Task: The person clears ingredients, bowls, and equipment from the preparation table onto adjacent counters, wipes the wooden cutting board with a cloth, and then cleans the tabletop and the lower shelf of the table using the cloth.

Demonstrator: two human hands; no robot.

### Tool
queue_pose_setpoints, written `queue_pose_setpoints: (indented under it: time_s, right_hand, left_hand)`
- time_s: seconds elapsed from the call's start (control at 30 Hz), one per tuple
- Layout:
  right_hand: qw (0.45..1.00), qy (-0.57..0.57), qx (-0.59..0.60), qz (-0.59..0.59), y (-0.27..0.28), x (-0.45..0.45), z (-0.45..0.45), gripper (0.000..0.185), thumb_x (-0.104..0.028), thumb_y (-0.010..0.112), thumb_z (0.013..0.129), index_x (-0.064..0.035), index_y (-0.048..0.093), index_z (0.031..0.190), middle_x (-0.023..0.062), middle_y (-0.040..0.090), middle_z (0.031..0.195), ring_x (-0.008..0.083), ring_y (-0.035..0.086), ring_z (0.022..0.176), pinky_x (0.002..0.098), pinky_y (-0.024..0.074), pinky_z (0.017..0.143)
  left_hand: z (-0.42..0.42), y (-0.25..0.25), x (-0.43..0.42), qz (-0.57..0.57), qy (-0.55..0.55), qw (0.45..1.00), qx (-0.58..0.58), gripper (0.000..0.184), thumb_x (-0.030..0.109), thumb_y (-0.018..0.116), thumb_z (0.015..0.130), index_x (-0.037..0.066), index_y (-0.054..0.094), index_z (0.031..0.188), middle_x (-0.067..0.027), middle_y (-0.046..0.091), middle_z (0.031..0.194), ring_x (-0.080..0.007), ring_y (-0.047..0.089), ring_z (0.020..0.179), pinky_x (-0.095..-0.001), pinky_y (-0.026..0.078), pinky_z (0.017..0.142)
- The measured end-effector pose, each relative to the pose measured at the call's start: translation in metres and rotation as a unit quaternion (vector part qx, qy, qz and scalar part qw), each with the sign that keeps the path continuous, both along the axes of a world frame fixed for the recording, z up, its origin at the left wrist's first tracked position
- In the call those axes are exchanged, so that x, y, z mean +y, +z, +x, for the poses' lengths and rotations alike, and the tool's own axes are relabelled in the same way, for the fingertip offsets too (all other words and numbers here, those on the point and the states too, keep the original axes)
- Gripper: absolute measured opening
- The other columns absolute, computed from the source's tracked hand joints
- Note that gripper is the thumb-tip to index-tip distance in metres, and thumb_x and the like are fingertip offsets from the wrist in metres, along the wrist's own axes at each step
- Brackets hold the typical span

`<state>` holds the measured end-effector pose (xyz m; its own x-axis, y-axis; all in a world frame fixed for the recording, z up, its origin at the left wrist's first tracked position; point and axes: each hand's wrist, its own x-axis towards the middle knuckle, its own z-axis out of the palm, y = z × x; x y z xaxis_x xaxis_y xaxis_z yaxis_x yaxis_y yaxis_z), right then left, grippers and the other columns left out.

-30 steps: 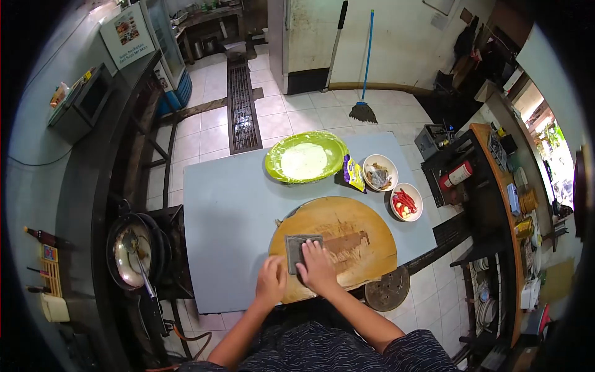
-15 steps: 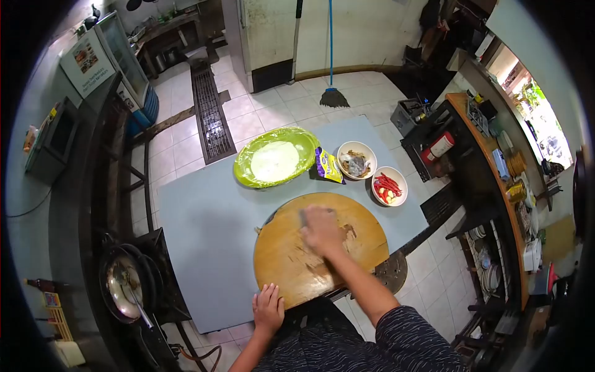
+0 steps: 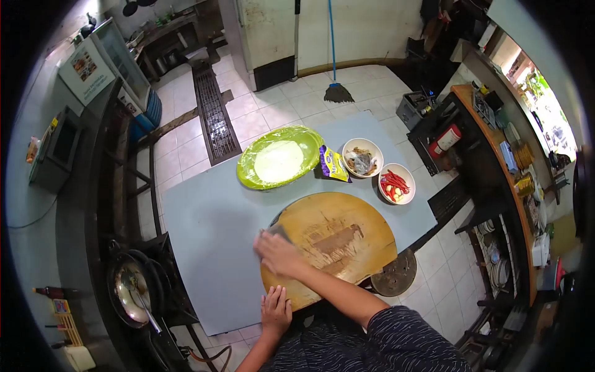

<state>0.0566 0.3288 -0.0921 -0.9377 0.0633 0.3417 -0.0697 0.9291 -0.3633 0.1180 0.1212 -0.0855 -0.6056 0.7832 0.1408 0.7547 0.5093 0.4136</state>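
A large rounded wooden board (image 3: 372, 235) lies at the table's near side, its surface worn and scratched, with a brownish rough patch in the middle. My right hand (image 3: 279, 254) is closed at the board's left edge, palm down. A grey flat thing (image 3: 280, 232) shows beside its fingers, too blurred to name. My left hand (image 3: 276, 308) rests on the board's near left edge, fingers stretched out and lying flat, holding nothing.
Behind the board stand a green bowl (image 3: 249, 162) of white contents under clear wrap, a purple and yellow packet (image 3: 333, 164), a bowl with a plastic bag (image 3: 361, 162), and a bowl of red chillies (image 3: 394, 183). A wok (image 3: 127, 288) is left.
My right hand has swept left across the board with the grey thing, from its middle to its left edge. The brownish patch now shows uncovered. My left hand stays on the board's edge.
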Motion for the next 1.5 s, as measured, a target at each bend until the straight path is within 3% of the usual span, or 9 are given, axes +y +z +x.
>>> queue_pose_setpoints:
  time_s: [0.4, 0.53, 0.63, 0.67, 0.73, 0.83, 0.97, 1.07, 1.5]
  right_hand:
    - [0.876, -0.445, -0.185, -0.036, 0.014, 0.158, 0.043, 0.06, -0.033, 0.037, 0.096, 0.0016, 0.032, 0.145, 0.0178, 0.037, 0.15, 0.0363, 0.027, 0.142, 0.0471, 0.0183, 0.117]
    - [0.96, -0.258, -0.081, -0.072, 0.053, 0.043, 0.0, 0.04, -0.013, 0.044, 0.084, 0.0041, 0.051, 0.119, 0.021, 0.054, 0.12, 0.0363, 0.053, 0.103, 0.0462, 0.0415, 0.091]
    - [0.926, -0.044, -0.374, -0.018, 0.1, -0.034, 0.0, 0.042, -0.018, 0.046, 0.087, -0.0012, 0.052, 0.125, 0.0185, 0.054, 0.127, 0.0303, 0.053, 0.114, 0.044, 0.0401, 0.097]
    - [0.999, 0.008, 0.038, 0.029, -0.006, -0.059, 0.041, 0.05, -0.021, 0.047, 0.088, -0.0037, 0.047, 0.135, 0.0131, 0.049, 0.14, 0.0275, 0.047, 0.128, 0.0401, 0.0367, 0.104]
    - [0.998, 0.037, -0.041, -0.034, 0.01, -0.052, 0.075, 0.058, -0.025, 0.048, 0.09, -0.0049, 0.041, 0.143, 0.0079, 0.043, 0.148, 0.0253, 0.041, 0.135, 0.0371, 0.0336, 0.108]
    - [0.959, -0.076, -0.259, -0.09, 0.097, 0.031, 0.098, 0.049, -0.025, 0.048, 0.087, -0.0034, 0.049, 0.131, 0.0138, 0.049, 0.138, 0.0307, 0.047, 0.125, 0.041, 0.0366, 0.102]
    - [0.914, -0.39, -0.072, 0.089, 0.008, 0.142, 0.224, 0.059, -0.023, 0.048, 0.088, 0.0028, 0.038, 0.14, 0.0186, 0.041, 0.144, 0.0386, 0.042, 0.124, 0.0472, 0.0344, 0.102]
    - [0.832, -0.538, -0.071, -0.118, -0.019, 0.139, 0.249, 0.058, -0.025, 0.042, 0.094, 0.0021, 0.035, 0.144, 0.0196, 0.038, 0.149, 0.0395, 0.032, 0.138, 0.0513, 0.0245, 0.113]
    - [0.946, -0.267, -0.178, -0.043, 0.025, -0.136, 0.124, 0.059, -0.022, 0.047, 0.09, 0.004, 0.038, 0.142, 0.0178, 0.036, 0.151, 0.0344, 0.033, 0.14, 0.0443, 0.0254, 0.114]
  left_hand:
    - [-0.006, 0.0, 0.003, 0.035, -0.026, 0.999, -0.026, 0.044, 0.012, 0.06, 0.088, 0.003, 0.054, 0.131, -0.0127, 0.053, 0.137, -0.0321, 0.048, 0.129, -0.0463, 0.036, 0.108]
    - [-0.012, 0.0, 0.001, 0.072, -0.016, 0.992, -0.097, 0.039, 0.009, 0.057, 0.089, 0.001, 0.054, 0.127, -0.0148, 0.054, 0.132, -0.0333, 0.051, 0.124, -0.0441, 0.038, 0.105]
    - [-0.022, 0.003, -0.001, 0.178, 0.043, 0.962, -0.203, 0.034, 0.007, 0.055, 0.089, 0.001, 0.054, 0.122, -0.0172, 0.055, 0.124, -0.0333, 0.054, 0.11, -0.0395, 0.041, 0.098]
    - [-0.026, 0.006, -0.002, 0.177, 0.033, 0.961, -0.209, 0.034, 0.007, 0.055, 0.089, 0.001, 0.054, 0.122, -0.0172, 0.055, 0.124, -0.0333, 0.054, 0.11, -0.0395, 0.041, 0.098]
    - [-0.028, 0.012, -0.003, 0.167, 0.052, 0.976, -0.132, 0.029, 0.006, 0.056, 0.088, 0.001, 0.055, 0.116, -0.0167, 0.055, 0.119, -0.0313, 0.054, 0.102, -0.039, 0.042, 0.092]
    - [-0.029, 0.019, -0.017, 0.13, 0.016, 0.98, -0.148, 0.03, 0.006, 0.056, 0.089, 0.0, 0.055, 0.118, -0.0179, 0.054, 0.121, -0.0315, 0.054, 0.105, -0.0391, 0.043, 0.093]
    - [-0.027, 0.021, -0.022, 0.105, -0.017, 0.981, -0.161, 0.033, 0.006, 0.055, 0.089, -0.001, 0.054, 0.122, -0.0193, 0.054, 0.124, -0.0324, 0.055, 0.108, -0.039, 0.044, 0.095]
    - [-0.02, 0.021, -0.025, 0.122, -0.023, 0.976, -0.181, 0.036, 0.006, 0.055, 0.091, -0.002, 0.052, 0.126, -0.0197, 0.053, 0.128, -0.0341, 0.055, 0.111, -0.0384, 0.045, 0.096]
    - [-0.027, 0.02, -0.026, 0.191, 0.084, 0.927, -0.313, 0.038, 0.013, 0.048, 0.098, -0.004, 0.046, 0.133, -0.0195, 0.058, 0.123, -0.0308, 0.06, 0.106, -0.035, 0.047, 0.094]
